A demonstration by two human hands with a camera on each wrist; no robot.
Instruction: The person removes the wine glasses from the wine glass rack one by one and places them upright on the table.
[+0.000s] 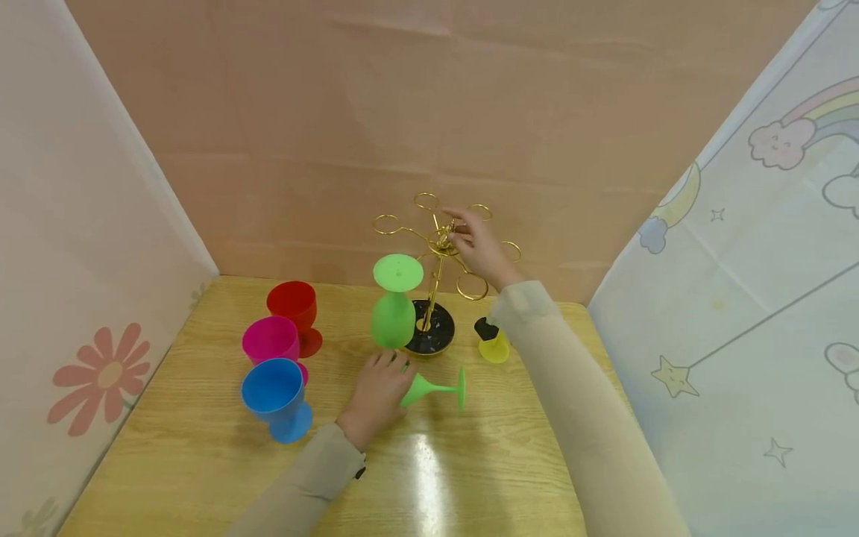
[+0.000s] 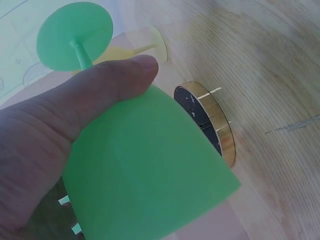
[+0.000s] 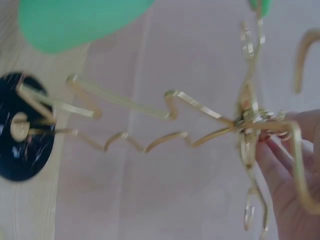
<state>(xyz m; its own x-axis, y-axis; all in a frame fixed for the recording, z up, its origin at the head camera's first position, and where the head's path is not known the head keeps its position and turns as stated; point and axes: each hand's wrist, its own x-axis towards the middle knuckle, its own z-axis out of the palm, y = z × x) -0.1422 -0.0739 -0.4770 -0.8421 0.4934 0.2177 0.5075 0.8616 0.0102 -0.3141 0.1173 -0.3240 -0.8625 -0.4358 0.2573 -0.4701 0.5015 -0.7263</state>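
My left hand grips a green goblet by its bowl, holding it on its side with the foot to the right. In the left wrist view the thumb lies along the goblet's bowl. At the top of a gold stand with ring arms, my right hand holds the finial between thumb and fingers. A second green goblet is upside down at the stand's left front, its foot level with the rings; the ring there is mostly hidden. Other visible rings hold nothing.
Red, pink and blue goblets stand upright in a row on the left of the wooden table. Behind the right sleeve is a yellow footed piece with a black part. Cloth walls enclose the back and sides.
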